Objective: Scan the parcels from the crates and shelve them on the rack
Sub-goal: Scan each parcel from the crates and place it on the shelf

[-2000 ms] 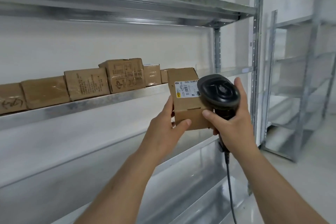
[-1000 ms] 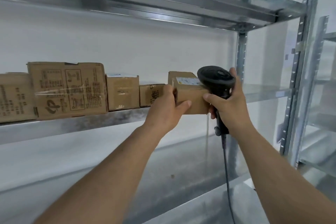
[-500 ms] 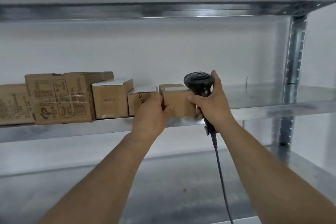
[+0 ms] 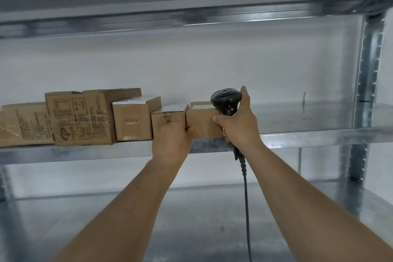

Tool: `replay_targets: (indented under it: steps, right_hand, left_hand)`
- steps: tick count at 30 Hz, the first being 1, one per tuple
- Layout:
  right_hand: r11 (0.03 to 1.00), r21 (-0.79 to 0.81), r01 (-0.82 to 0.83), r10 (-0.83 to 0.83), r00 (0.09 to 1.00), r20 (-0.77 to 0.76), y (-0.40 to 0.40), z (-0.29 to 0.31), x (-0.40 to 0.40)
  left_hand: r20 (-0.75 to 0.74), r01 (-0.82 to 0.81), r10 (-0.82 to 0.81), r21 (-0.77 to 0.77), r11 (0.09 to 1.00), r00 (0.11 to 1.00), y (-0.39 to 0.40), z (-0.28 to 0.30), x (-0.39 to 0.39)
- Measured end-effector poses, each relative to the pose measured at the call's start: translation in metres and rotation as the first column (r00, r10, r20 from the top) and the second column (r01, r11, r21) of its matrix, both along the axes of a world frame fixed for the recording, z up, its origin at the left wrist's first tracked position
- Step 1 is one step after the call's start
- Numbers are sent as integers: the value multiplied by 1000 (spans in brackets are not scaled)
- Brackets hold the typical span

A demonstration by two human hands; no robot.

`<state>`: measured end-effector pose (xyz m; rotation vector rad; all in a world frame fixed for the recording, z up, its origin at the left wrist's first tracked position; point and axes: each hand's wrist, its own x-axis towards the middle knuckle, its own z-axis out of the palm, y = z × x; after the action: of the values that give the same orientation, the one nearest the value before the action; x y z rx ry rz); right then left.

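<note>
Metal rack (image 4: 297, 137), galvanized; middle shelf is the landmark, front lip runs across the view. Right upright (image 4: 369, 83) at the shelf's right end.

Row of cardboard boxes on the shelf's left half: printed box (image 4: 25, 124) at the far left edge, tall printed box (image 4: 79, 118) next to it, then a plain box (image 4: 133, 120), then a small box (image 4: 168, 118).

Parcel (image 4: 202, 120) sits on the shelf at the right end of that row, touching the small box, near the front lip. Shelf to the right of it is bare metal.

Left hand (image 4: 172, 142) on the parcel's left front corner, fingers curled round it, thumb on the front face. Right hand (image 4: 239, 121) at the parcel's right side, fingers wrapped round the scanner (image 4: 226, 100) handle, thumb tip pressing the parcel front.

Scanner is black, head above the parcel's right top edge, cable (image 4: 246, 198) hanging below the shelf lip.
</note>
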<state>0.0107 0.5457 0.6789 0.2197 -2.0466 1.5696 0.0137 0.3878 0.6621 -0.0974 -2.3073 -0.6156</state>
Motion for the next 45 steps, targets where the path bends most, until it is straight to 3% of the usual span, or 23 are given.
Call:
replay_targets:
  steps: [5,12,19,25,36,45]
  right_hand:
    - [999,-30,16,-18,998,-60,2,-4,14]
    - [996,-55,-70,57,975,-213,-32,-28,87]
    - [961,-43,-272,263,953,-147,-135,-94,148]
    - [892,-53,-449,441,890,-114,-248,-136,190]
    - [689,-63,-722,718,692,-75,-445,-177,300]
    - [469,-57,-881,877,473,-83,-572,-190,379]
  left_hand:
    - [6,-1,1,-7,1000,1000,-6,3,10]
    - [-73,-10,21,145,989,997,-38,-7,83]
    - [-80,-78,112,343,936,990,-127,-76,160]
    - [-37,-251,280,338,907,959,-232,-127,231]
    - [10,-500,515,254,828,857,-401,-166,382]
    - [54,-740,749,220,636,660,-502,-183,487]
